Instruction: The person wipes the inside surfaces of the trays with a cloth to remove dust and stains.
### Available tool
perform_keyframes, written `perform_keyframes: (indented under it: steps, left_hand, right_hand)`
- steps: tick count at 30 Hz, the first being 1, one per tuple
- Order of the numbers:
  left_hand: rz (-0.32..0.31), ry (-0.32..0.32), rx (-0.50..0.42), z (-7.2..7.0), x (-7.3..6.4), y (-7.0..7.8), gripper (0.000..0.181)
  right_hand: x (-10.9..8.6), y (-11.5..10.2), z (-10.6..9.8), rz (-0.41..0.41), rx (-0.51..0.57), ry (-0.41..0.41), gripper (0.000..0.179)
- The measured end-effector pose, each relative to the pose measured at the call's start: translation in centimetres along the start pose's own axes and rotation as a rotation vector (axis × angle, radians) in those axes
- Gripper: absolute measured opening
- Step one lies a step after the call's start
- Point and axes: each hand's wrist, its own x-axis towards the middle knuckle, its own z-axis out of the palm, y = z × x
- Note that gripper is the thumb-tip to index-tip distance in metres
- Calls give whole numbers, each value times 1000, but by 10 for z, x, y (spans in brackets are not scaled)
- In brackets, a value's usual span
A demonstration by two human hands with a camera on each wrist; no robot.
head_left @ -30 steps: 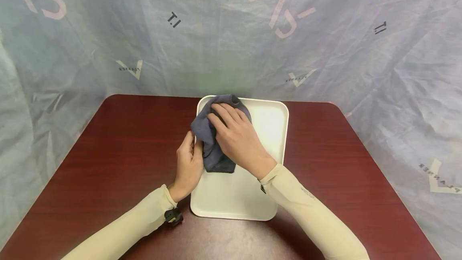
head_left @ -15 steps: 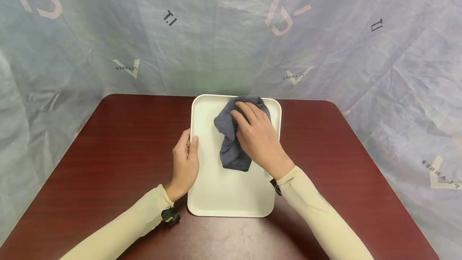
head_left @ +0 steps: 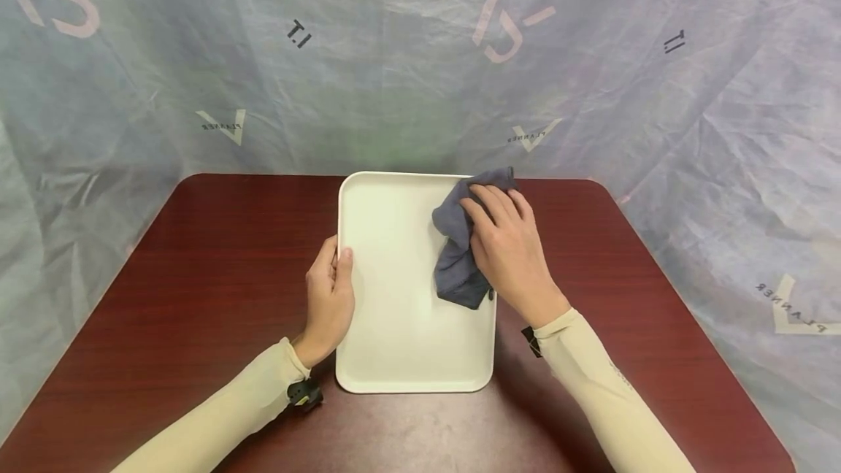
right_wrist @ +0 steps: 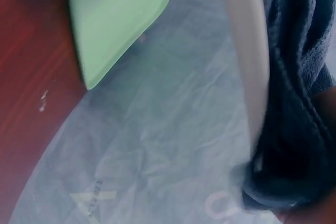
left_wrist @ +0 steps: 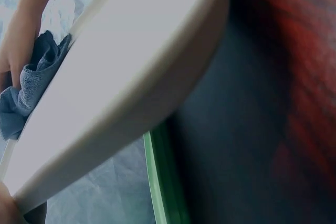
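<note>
A white rectangular tray (head_left: 394,320) is held over the table, its long sides running away from me in the head view. My left hand (head_left: 328,301) grips its left edge, thumb on top of the rim and the other fingers mostly hidden behind it. At the far right of the tray, my right hand (head_left: 512,254) holds a bunched dark blue-grey cloth (head_left: 455,268) with bent fingers. Part of the cloth hangs past the right rim. The right wrist view has the folded cloth (right_wrist: 289,87) lying around the tray's edge (right_wrist: 247,45).
Beneath the white tray, a flat green object (right_wrist: 121,19) with a thin raised edge lies on the table; the head view hides it. The dark red wooden table (head_left: 223,276) has rounded far corners. A grey printed sheet (head_left: 394,79) hangs close behind and along the sides.
The cloth and my right hand have slid from the tray's left side across to its right edge. My left hand keeps its grip as the thumb shows on the rim, uncovered by the cloth.
</note>
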Motion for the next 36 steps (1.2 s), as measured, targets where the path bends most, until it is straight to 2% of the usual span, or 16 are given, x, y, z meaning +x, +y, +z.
perform_keyframes:
  steps: [4, 11, 13, 20, 28, 36]
  left_hand:
    - [-3, -13, -8, -1, 1, 6, 29]
    - [4, -25, -10, -4, 2, 35, 27]
    - [9, -19, -13, -4, 3, 32, 27]
    - [13, -15, -33, -2, 3, -1, 29]
    - [10, 4, -33, -3, 4, -2, 27]
    - [12, -3, -5, 0, 3, -1, 27]
  right_hand:
    - [-6, 4, 0, 3, 15, 22, 35]
    - [-17, 5, 3, 9, 46, 24, 35]
    - [-20, 4, 4, 11, 56, 23, 35]
    - [-29, 2, 4, 5, 67, 13, 38]
    - [-24, -4, 4, -29, 78, -22, 45]
    - [-8, -24, 9, -117, 89, -66, 46]
